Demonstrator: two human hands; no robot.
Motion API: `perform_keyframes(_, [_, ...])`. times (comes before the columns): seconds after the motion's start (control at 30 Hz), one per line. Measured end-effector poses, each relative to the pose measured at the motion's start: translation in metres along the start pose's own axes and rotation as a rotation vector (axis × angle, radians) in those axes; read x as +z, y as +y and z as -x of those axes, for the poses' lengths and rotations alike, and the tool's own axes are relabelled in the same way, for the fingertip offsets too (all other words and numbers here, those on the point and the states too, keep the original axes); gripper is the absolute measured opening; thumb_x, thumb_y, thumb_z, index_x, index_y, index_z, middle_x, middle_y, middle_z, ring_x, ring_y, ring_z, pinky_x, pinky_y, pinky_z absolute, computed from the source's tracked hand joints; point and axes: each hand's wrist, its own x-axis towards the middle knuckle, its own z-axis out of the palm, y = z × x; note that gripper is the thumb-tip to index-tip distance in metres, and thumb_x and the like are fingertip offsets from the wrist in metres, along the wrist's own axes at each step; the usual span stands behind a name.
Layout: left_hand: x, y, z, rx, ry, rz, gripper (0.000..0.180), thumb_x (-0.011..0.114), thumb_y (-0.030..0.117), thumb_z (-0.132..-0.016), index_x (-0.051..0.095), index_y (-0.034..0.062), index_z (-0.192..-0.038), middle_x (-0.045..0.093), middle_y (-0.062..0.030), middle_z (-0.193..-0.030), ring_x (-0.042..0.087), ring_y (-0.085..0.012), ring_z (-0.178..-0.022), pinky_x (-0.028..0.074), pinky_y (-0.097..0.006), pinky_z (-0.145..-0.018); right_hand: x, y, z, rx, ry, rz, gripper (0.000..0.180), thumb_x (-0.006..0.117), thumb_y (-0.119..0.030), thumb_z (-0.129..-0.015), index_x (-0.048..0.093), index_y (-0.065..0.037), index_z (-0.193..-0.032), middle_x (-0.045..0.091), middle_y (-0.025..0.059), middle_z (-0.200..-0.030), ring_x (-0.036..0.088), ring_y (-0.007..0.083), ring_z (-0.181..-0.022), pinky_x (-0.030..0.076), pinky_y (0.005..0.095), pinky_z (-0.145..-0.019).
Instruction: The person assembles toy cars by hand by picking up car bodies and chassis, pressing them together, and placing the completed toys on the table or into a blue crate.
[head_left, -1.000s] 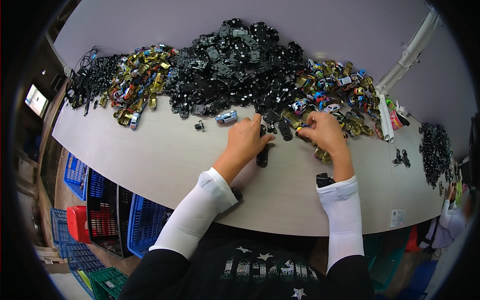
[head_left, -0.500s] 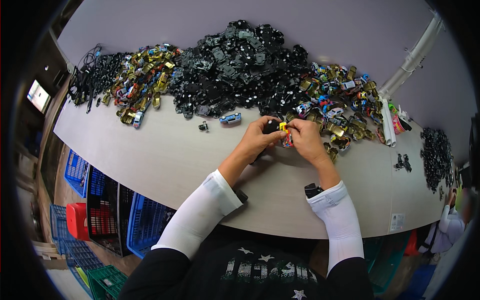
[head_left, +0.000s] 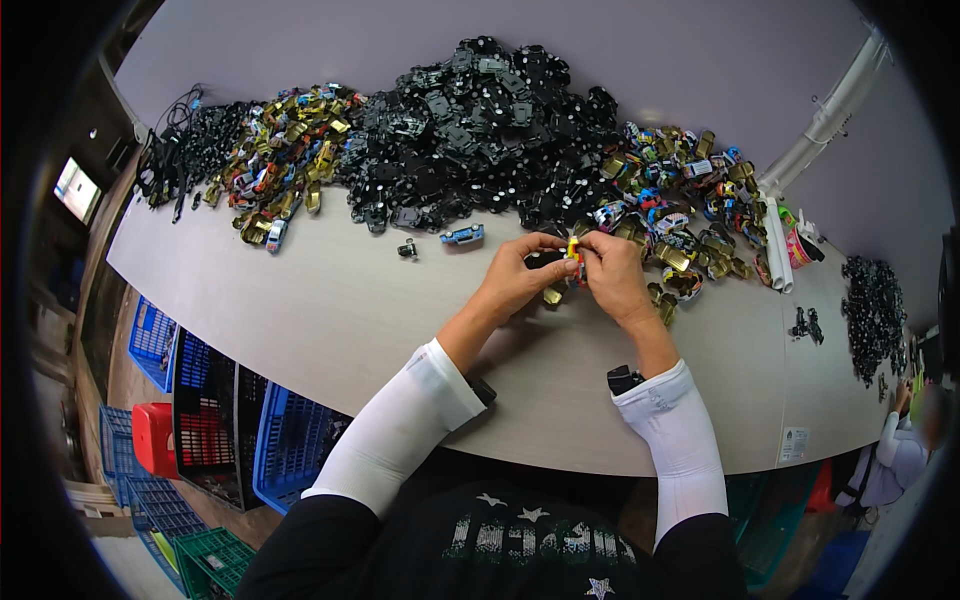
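Both hands meet above the table (head_left: 330, 310), just in front of the black heap. The left hand (head_left: 520, 275) and the right hand (head_left: 612, 272) each have their fingers pinched shut on one small yellow toy piece (head_left: 574, 250), held between them off the table. One blue toy car (head_left: 462, 235) and one small black part (head_left: 406, 249) lie loose to the left. Behind run one large pile of black parts (head_left: 480, 130) and two piles of coloured toy cars (head_left: 285, 160), too many to count.

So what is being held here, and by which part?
Both hands, left hand and right hand, pinch a small yellow toy car piece between their fingertips, one at each end. Exact grip points are too small to tell.
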Motion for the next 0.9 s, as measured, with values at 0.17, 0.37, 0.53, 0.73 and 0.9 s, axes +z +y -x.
perform_keyframes(0.17, [-0.005,0.014,0.005,-0.133,-0.045,0.037,0.03,0.074,0.016,-0.082,0.065,-0.0019,-0.104,0.065,-0.0055,-0.092,0.056,-0.004,-0.068,0.044,-0.018,-0.05,0.003,0.007,0.002,-0.137,-0.004,0.108,0.012,0.055,-0.002,-0.085,0.065,0.003,-0.088,0.063,0.0193,-0.068,0.064,0.0256,-0.059,0.048,0.0337,-0.056])
perform_keyframes(0.37, [-0.007,0.009,0.002,-0.203,0.023,0.355,0.036,0.073,0.018,-0.082,0.061,0.0004,-0.111,0.065,-0.0023,-0.087,0.058,-0.0052,-0.067,0.047,-0.019,-0.049,0.008,0.003,0.004,-0.148,0.046,0.137,0.011,0.056,-0.002,-0.084,0.065,0.004,-0.086,0.063,0.0198,-0.068,0.064,0.0284,-0.061,0.048,0.0351,-0.057])
perform_keyframes(0.53, [-0.009,0.011,0.004,-0.203,-0.115,0.217,0.03,0.068,0.016,-0.087,0.059,0.0016,-0.111,0.064,-0.0024,-0.092,0.058,-0.005,-0.066,0.047,-0.018,-0.05,0.015,0.015,0.002,-0.052,0.083,-0.048,0.012,0.058,-0.005,-0.084,0.067,0.002,-0.086,0.066,0.0181,-0.072,0.065,0.0277,-0.064,0.049,0.036,-0.06])
perform_keyframes(0.73, [-0.014,0.004,0.002,-0.203,-0.026,0.336,0.023,0.067,0.018,-0.088,0.06,0.0035,-0.104,0.063,-0.0009,-0.084,0.057,-0.005,-0.064,0.047,-0.019,-0.051,0.001,0.0,0.001,-0.051,-0.067,-0.215,0.012,0.06,-0.006,-0.089,0.067,0.004,-0.089,0.066,0.003,-0.075,0.058,0.0071,-0.069,0.047,0.0229,-0.064])
perform_keyframes(0.9, [-0.019,-0.009,-0.003,-0.167,-0.019,0.227,0.025,0.064,0.018,-0.09,0.059,0.0015,-0.107,0.063,-0.0016,-0.088,0.058,-0.0065,-0.066,0.049,-0.02,-0.053,0.0,0.021,-0.002,0.049,-0.138,-0.309,0.012,0.062,-0.007,-0.086,0.066,0.004,-0.082,0.064,0.0025,-0.068,0.054,0.0064,-0.06,0.044,0.024,-0.056])
